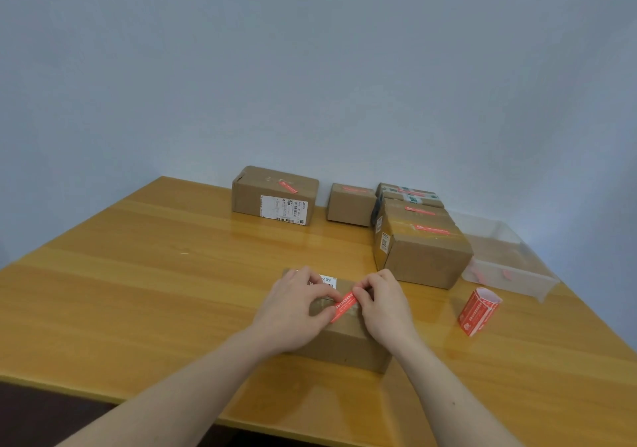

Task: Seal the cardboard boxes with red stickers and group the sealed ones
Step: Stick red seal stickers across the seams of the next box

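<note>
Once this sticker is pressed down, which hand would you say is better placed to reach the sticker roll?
Right, probably: the sticker roll stands on the right hand's side of the box, with bare table between.

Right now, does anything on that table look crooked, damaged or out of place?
Slightly. The red sticker on the far-left brown cardboard box lies diagonally, unlike the straighter ones on the grouped boxes. That box also stands apart from them. Loose red scraps lie in the clear plastic tray. Nothing looks damaged.

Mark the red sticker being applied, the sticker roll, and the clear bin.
red sticker (pixel 344 306), head view, its middle.
sticker roll (pixel 477 313), head view, red side.
clear bin (pixel 510 276), head view, front wall.
</note>
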